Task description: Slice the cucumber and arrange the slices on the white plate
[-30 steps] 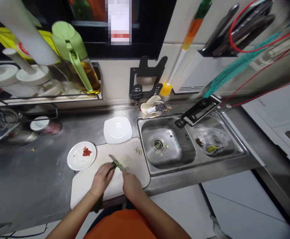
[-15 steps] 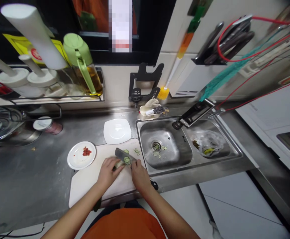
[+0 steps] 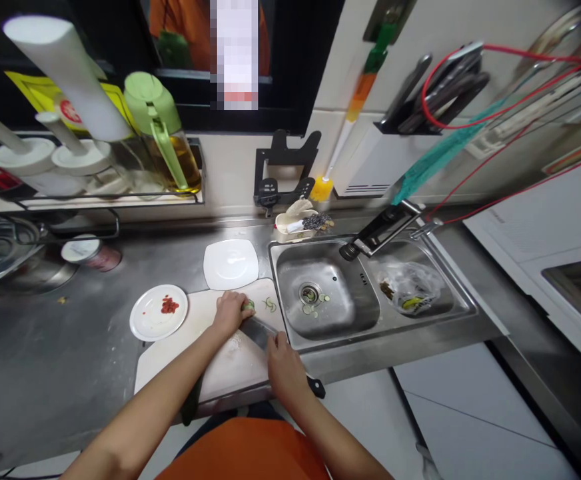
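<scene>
Through the head camera, I am keeping my right hand (image 3: 286, 365) closed around the knife (image 3: 259, 332), thumb and forefinger pinching near the base of the blade, while the black handle end is poking out beyond the hand. The blade is lying low over the board (image 3: 160, 365), slanting away from me and to the left, its tip reaching toward my left hand (image 3: 230, 312). That hand's fingers are curling nearly closed around a few cucumber slices (image 3: 248, 306), which are showing at the fingertips near the board's far side. Thin green strips (image 3: 269, 305) are lying just to their right. A long dark green cucumber (image 3: 190, 403) is sitting partly under my left forearm, at the board's near edge.

A round plate (image 3: 145, 325) holding small red pieces (image 3: 169, 305) is resting against the board's far left side, and a square dish (image 3: 230, 264) is standing by the far edge. Right of the board, pale slices (image 3: 310, 310) are lying around the drain of the sink (image 3: 340, 320), and a clear plastic bag (image 3: 423, 287) is slumping in the next basin. An oil bottle (image 3: 170, 157) is standing on the shelf (image 3: 90, 204) at upper left, above a lidded tin (image 3: 90, 253) on the counter (image 3: 60, 360).
</scene>
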A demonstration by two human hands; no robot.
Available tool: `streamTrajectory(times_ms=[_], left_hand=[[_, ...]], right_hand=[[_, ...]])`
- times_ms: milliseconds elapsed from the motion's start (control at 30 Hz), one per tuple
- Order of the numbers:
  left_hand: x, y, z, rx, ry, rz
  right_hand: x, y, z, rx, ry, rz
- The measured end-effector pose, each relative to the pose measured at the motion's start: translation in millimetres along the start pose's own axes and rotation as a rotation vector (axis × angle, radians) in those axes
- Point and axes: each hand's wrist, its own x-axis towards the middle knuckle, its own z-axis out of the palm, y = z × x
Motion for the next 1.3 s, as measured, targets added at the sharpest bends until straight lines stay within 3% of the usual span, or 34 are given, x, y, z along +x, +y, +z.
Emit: streamTrajectory(times_ms=[167, 367, 533, 800, 1300], left_hand=[[-11, -13, -2.3, -0.066, 0.106, 0.021], [-75, -56, -4.4, -0.216, 0.324, 0.072], [-111, -67, 10.6, -0.166, 0.364, 0.153], [-111, -68, 24.3, -0.116, 0.413, 0.176], [-110, -69, 24.1, -0.089, 0.415, 0.217]], right_hand=[[-21, 9, 0, 0.143, -0.094, 0.025], [-19, 6, 9, 0.293, -0.147, -0.024], [-8, -9, 14, 0.276, -0.18, -0.06], [3, -18, 17, 0.222, -0.205, -0.063], [-23, -38, -1, 0.167, -0.251, -0.05]])
